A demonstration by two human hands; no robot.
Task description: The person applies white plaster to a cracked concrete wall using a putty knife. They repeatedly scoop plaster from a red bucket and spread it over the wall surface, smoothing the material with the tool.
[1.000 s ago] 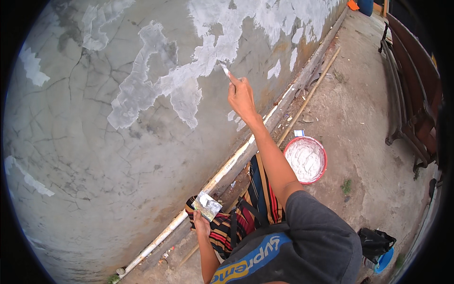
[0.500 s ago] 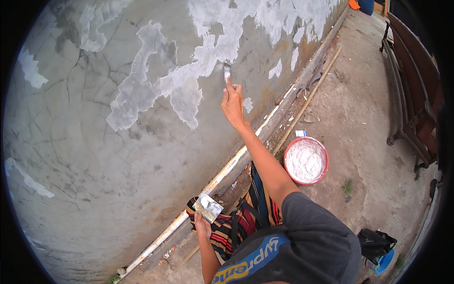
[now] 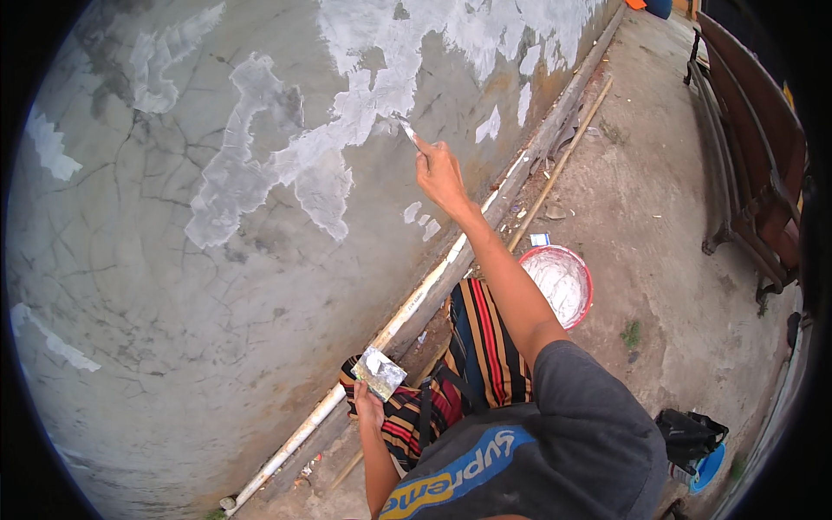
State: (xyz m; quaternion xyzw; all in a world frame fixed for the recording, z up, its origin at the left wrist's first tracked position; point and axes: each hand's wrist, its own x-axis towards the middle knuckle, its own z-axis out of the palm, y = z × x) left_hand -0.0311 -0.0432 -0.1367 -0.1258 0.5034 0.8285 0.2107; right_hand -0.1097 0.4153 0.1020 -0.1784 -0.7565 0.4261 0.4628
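My right hand [image 3: 441, 178] is closed around a putty knife [image 3: 406, 128], its blade tip at the lower edge of the white putty patches [image 3: 360, 108] on the grey wall [image 3: 260, 321]. Low by my striped trousers, my left hand [image 3: 370, 406] grips a small flat board [image 3: 380, 373] smeared with white putty. Most of its fingers are hidden beneath the board. Beyond my right forearm stands a red bucket [image 3: 590, 290] of white putty, its left side partly covered by the arm.
A white pipe [image 3: 416, 299] runs along the wall's foot, with a bamboo pole [image 3: 568, 160] beside it. A dark wooden bench [image 3: 750, 130] stands at the right. Near the lower right lie a black bag [image 3: 687, 433] and a blue basin [image 3: 709, 470].
My right hand has turned, so the knife now slants up to the left. More small putty marks show on the wall beside that hand. The left hand still holds the board.
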